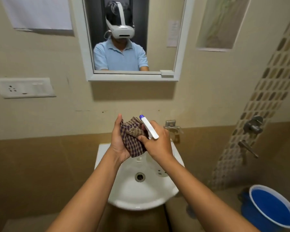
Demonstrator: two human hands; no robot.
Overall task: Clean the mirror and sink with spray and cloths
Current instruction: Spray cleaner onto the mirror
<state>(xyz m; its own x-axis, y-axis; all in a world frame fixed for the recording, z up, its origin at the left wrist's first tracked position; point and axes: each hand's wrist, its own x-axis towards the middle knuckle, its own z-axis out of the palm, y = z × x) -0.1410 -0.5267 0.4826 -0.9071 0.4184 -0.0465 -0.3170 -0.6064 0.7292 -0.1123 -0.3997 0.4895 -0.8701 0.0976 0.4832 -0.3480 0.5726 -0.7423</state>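
My left hand [118,143] holds a bunched brown-and-purple checked cloth [132,139] above the back of the white sink [141,196]. My right hand [157,143] grips a white spray bottle [149,127] with a blue nozzle tip, its nozzle up and slightly left, right beside the cloth. My right fingertips also touch the cloth. The white-framed mirror [167,22] hangs on the wall above and reflects a person in a light blue shirt with a headset.
A socket and switch plate [23,87] is on the wall at left. A metal soap holder [172,128] sits right of the sink. Taps [253,124] stick out of the tiled strip at right. A blue bucket [273,208] stands at the lower right.
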